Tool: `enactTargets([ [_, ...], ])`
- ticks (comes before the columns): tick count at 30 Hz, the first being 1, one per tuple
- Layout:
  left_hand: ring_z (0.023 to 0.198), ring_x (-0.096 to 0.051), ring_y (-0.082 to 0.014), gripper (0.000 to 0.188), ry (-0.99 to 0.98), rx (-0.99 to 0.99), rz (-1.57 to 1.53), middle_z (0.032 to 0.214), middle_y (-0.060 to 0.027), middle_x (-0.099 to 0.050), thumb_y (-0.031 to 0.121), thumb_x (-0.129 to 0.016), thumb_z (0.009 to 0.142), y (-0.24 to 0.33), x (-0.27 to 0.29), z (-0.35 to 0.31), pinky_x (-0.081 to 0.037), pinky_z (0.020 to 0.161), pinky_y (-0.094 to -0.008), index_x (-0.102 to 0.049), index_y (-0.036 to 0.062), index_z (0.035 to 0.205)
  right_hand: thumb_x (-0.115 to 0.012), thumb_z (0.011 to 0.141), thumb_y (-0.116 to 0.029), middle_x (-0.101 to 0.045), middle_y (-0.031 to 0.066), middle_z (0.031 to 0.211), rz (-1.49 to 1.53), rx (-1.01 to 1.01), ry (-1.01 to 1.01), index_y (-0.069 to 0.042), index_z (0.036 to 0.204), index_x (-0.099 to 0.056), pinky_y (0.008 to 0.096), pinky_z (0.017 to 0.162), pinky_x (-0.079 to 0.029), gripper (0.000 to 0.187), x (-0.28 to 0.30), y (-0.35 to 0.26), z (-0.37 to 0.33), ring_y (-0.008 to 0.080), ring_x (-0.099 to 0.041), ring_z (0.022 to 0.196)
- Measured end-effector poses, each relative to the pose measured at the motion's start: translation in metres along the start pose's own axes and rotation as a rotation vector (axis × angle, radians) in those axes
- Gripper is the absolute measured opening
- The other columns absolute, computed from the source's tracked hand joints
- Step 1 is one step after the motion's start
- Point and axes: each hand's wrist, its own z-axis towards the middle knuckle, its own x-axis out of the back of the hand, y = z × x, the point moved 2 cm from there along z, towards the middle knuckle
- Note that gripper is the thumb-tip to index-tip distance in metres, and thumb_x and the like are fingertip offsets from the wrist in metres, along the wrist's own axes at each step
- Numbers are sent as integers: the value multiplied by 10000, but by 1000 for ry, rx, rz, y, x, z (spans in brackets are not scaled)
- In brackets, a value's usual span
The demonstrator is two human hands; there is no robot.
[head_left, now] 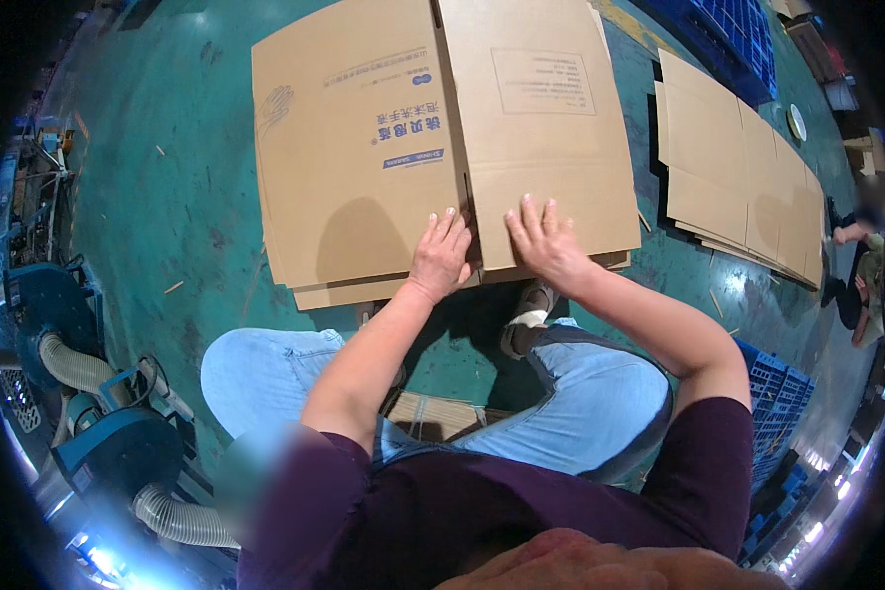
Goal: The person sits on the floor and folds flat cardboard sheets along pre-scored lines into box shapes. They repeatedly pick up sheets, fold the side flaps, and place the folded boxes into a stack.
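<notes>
A large flattened cardboard box lies in front of my knees, on top of other cardboard whose edges show at its near side. Blue and grey print marks its left panel, and a printed frame is on the right panel. A dark gap runs between the two panels. My left hand rests on the left panel beside this gap, fingers stretched out. On the near part of the right panel lies my right hand, palm down with its fingers apart. Neither hand grips anything.
Another stack of flat cardboard lies to the right on the green floor. Blue pallets stand at the far right, another near right. Machinery with ribbed hoses is at left. Another person is at the right edge.
</notes>
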Motion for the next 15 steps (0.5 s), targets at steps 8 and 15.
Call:
enactTargets([
  [8,1236,-449,-289,753,-19,73,-137,1319,-95,-495,268,-756,609,10,13,-4,-346,1049,-467,-485,103,1292,-503,848,-188,-418,296,1349,-55,104,-87,-41,1346,-444,483,618,-556,523,-32,-21,-6,499,-548,1057],
  [15,1182,-454,-279,515,-15,-46,-247,1262,-74,-512,377,-692,669,-5,-9,-21,-299,1034,-499,-615,128,1113,-674,704,-311,-530,225,1183,569,-249,176,-41,1126,-570,494,960,-389,512,-50,55,12,380,-472,1137],
])
